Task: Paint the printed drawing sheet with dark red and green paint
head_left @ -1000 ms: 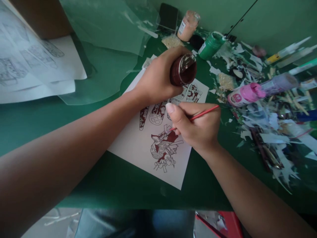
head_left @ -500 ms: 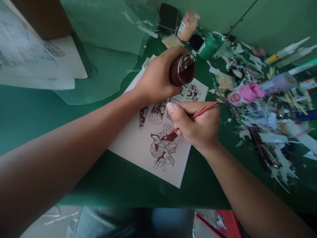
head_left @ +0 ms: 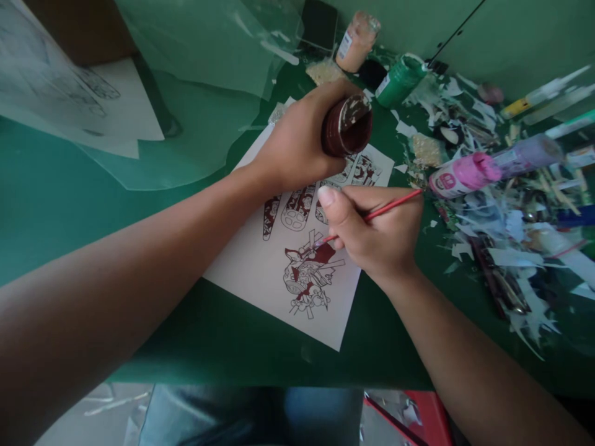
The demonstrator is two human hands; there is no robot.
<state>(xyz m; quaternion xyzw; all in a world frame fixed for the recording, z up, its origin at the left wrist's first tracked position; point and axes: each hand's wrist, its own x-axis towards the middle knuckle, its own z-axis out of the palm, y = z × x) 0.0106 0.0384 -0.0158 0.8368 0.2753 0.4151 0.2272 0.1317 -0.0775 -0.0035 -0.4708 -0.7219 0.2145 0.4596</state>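
A white sheet (head_left: 260, 272) with black line drawings, partly filled in dark red, lies tilted on the green table. My left hand (head_left: 304, 139) is wrapped round a dark red paint jar (head_left: 335, 133) above the sheet's upper part, with the jar's open mouth showing. In my right hand (head_left: 372, 229) a thin red paintbrush (head_left: 393, 204) is pinched between thumb and fingers. The brush tip is at the lower drawing (head_left: 307, 279), beside a dark red patch. Whether the tip touches the paper cannot be made out.
Behind my hands stand a peach paint jar (head_left: 357, 42) and a green jar (head_left: 400, 80). To the right, a pink jar (head_left: 465, 175) and a purple bottle (head_left: 530, 155) lie among paper scraps (head_left: 515, 260). Clear sheeting (head_left: 186, 148) and drawings (head_left: 125, 111) are at the left.
The whole view has shifted slightly. My right hand and the brush have moved a little to the right, and the brush tip remains by the lower drawing. Both hands keep their holds.
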